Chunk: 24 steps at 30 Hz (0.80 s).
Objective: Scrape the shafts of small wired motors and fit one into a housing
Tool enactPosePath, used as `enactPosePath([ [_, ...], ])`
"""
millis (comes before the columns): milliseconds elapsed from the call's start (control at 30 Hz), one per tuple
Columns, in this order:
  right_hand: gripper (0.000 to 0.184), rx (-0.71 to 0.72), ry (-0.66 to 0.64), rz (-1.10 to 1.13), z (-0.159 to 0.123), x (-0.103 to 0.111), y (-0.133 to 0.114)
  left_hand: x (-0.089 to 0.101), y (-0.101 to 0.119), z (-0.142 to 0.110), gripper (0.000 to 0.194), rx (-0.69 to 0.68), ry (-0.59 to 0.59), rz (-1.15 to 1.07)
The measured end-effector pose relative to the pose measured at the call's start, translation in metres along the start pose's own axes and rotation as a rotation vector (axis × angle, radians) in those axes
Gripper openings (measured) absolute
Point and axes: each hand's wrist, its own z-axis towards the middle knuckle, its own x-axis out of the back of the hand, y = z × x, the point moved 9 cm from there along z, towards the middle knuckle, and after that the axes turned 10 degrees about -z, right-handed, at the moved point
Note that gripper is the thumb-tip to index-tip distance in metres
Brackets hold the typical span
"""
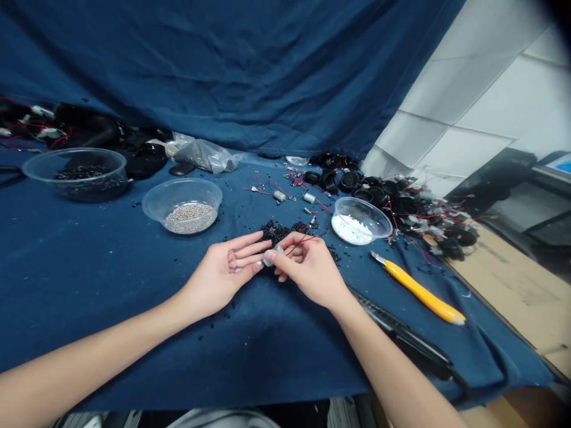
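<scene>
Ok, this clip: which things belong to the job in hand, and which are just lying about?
In the job: right hand holding a grey part; left hand; black granules.

Lying about: yellow cutter; bowl of silver beads; bowl of white powder.

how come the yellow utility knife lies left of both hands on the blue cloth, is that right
Wrong side: the head view shows the yellow utility knife lying right of the left hand and right hand, on the blue cloth.
</scene>
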Motion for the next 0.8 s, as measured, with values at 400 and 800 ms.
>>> enactPosePath([
  [400,0.028,0.03,0.005,-0.116,-0.0016,-0.0011,-0.0009,0.0006,-0.0025,-0.0005,0.072,0.024,0.007,0.026],
  [800,0.028,0.03,-0.009,-0.127,0.0011,-0.0025,0.0005,0.0009,-0.0084,0.0026,0.073,0.059,-0.027,0.029],
])
